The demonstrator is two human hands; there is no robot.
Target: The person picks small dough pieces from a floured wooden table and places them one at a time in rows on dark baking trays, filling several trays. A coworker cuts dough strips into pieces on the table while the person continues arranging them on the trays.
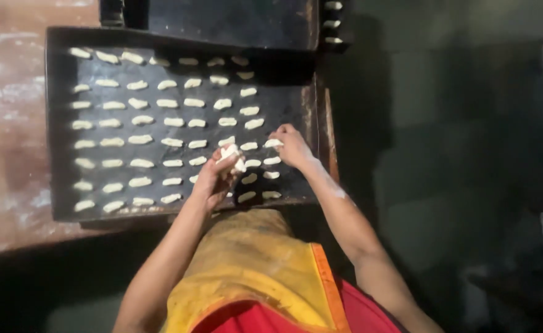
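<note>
Two hands over dark tray [58, 123]: left hand [213, 180] clamped on dough lump [232, 156]; right hand [293, 147] pinching dough piece [273, 143] (near right rim, bare strip beside).

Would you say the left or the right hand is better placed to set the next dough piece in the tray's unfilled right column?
Probably the right hand: its fingertips already touch a dough piece over that column of the dark tray. The left hand sits further in, holding a lump of dough.
</note>
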